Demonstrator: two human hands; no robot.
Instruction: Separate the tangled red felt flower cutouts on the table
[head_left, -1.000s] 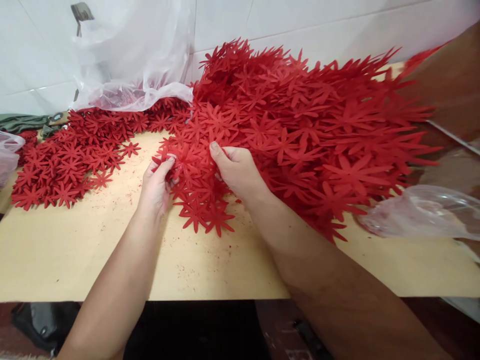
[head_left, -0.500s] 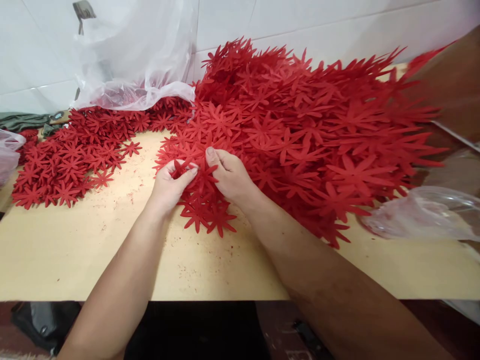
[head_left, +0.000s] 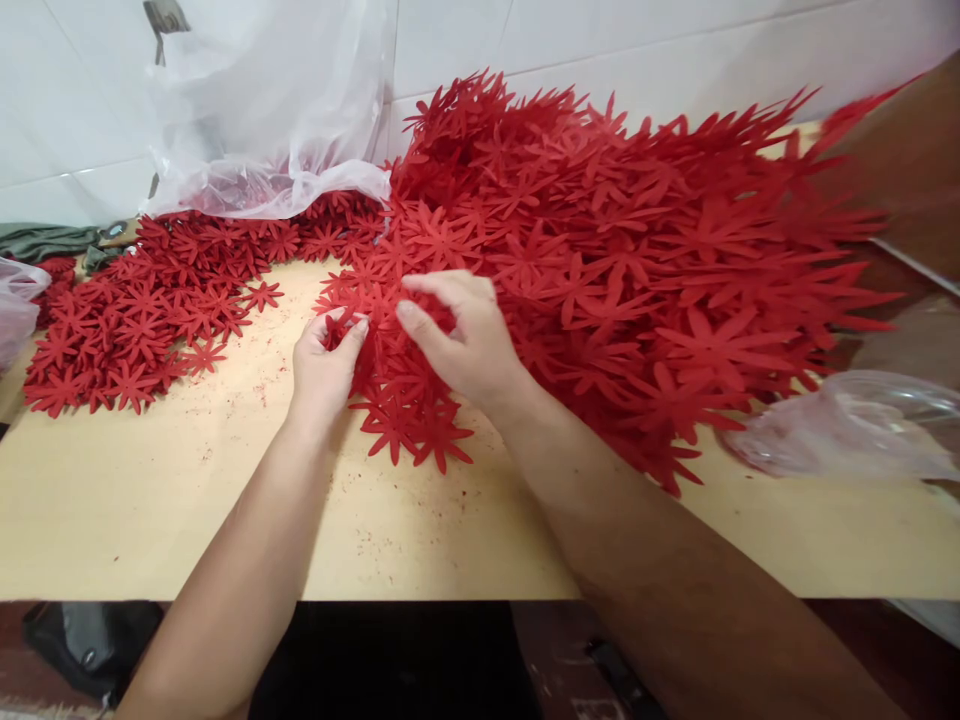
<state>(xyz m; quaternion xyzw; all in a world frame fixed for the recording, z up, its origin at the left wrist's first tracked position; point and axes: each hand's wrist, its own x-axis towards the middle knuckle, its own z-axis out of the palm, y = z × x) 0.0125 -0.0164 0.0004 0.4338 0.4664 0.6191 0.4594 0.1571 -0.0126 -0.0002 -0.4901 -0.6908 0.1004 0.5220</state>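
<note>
A large heap of red felt flower cutouts [head_left: 615,250] covers the right and back of a pale wooden table [head_left: 225,500]. My left hand [head_left: 324,365] rests at the heap's near-left edge, thumb and fingers pinching a few red flowers. My right hand [head_left: 465,340] hovers just beside it over the same edge, fingers curved and spread above the flowers; I cannot tell whether it grips one. A few flowers [head_left: 412,430] lie flat just below both hands.
A flatter spread of red flowers [head_left: 142,320] lies at the left. A clear plastic bag [head_left: 262,130] stands against the white tiled wall, another clear bag [head_left: 847,425] lies at the right, and a third at the left edge [head_left: 15,300]. Green cloth [head_left: 45,240] sits far left.
My right hand has lifted from pressing on the heap, its fingers now arched. My left hand shifted slightly left while still pinching flowers at the edge.
</note>
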